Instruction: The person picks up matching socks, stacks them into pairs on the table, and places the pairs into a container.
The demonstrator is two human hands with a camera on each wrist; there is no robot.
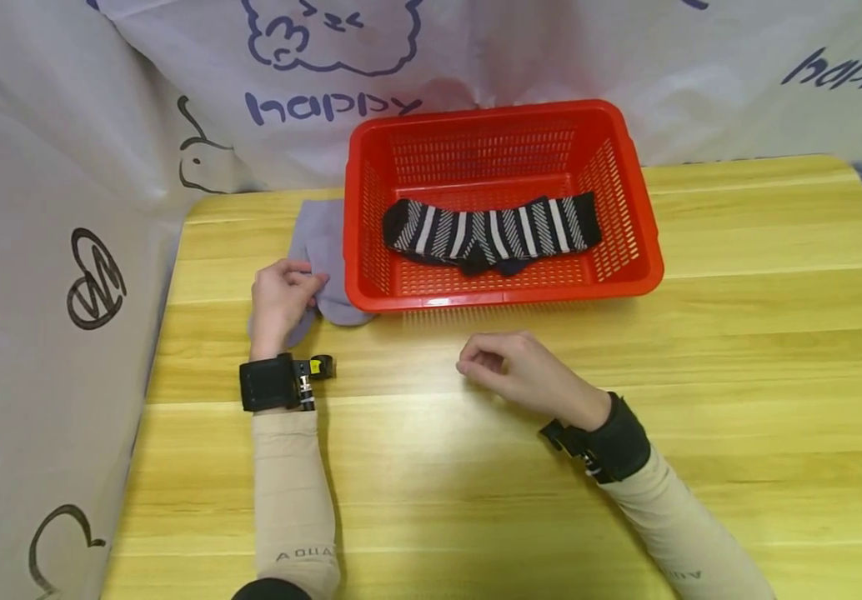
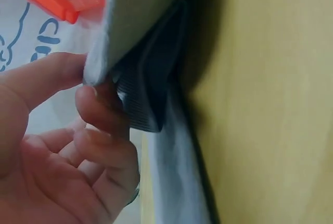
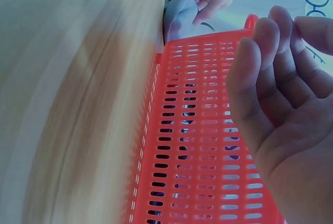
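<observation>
My left hand [image 1: 281,302] is at the left side of the red basket and pinches the edge of a grey-lilac sock [image 1: 328,250] between thumb and forefinger. In the left wrist view the pinched fabric [image 2: 140,15] is lifted off the table, with a darker ribbed part and more grey cloth below it. A second grey sock shows partly beneath my left hand. My right hand [image 1: 524,375] hovers in front of the basket, fingers loosely curled, nothing in them. Inside the basket lie black, grey and white striped socks [image 1: 494,233], side by side, over darker cloth.
The red plastic basket [image 1: 506,298] stands at the back middle of the wooden table [image 1: 431,500], its left wall against the grey socks. Behind and to the left hangs a white cloth [image 1: 521,50] with printed drawings and lettering.
</observation>
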